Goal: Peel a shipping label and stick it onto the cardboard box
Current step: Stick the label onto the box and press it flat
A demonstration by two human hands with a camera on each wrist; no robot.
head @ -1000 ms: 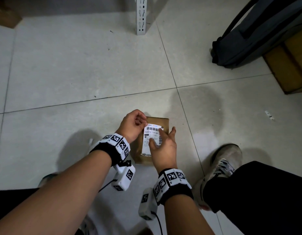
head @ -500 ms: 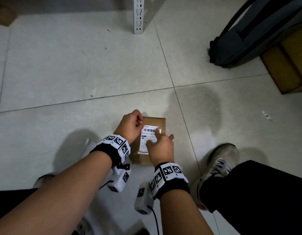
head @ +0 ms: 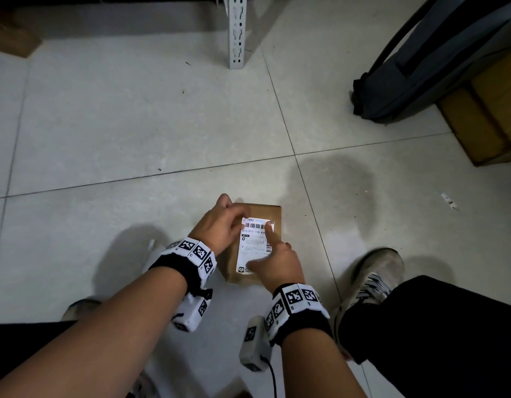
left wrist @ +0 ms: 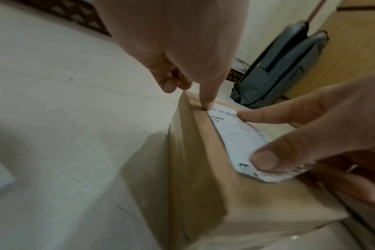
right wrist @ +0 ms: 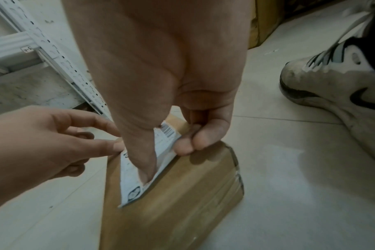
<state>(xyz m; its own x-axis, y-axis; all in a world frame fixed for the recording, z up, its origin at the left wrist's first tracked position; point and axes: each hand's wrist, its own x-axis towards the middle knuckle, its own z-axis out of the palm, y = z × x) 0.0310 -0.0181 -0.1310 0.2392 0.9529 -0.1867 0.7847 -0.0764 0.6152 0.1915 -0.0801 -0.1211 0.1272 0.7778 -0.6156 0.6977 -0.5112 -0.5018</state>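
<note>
A small cardboard box [head: 273, 214] lies on the tiled floor between my knees. The white shipping label [head: 253, 248] lies lengthwise on its top. My left hand [head: 220, 228] presses the label's far left corner with a straight fingertip [left wrist: 208, 104]. My right hand [head: 280, 265] spans the label, its index finger on the far right corner. Its thumb [right wrist: 146, 169] presses the near part. In the right wrist view the label's near corner [right wrist: 123, 203] looks slightly raised off the box [right wrist: 182, 211]. Nothing is gripped by either hand.
A dark backpack [head: 420, 67] leans against a larger cardboard box [head: 484, 116] at the far right. A white shelf post [head: 237, 30] stands straight ahead. My right shoe [head: 372, 280] is beside the small box. A paper scrap [head: 448, 201] lies on the floor.
The label has come down flat onto the box top. My right thumb slid toward the label's near end and the index finger reached its far right corner. My left hand stayed at the far left corner.
</note>
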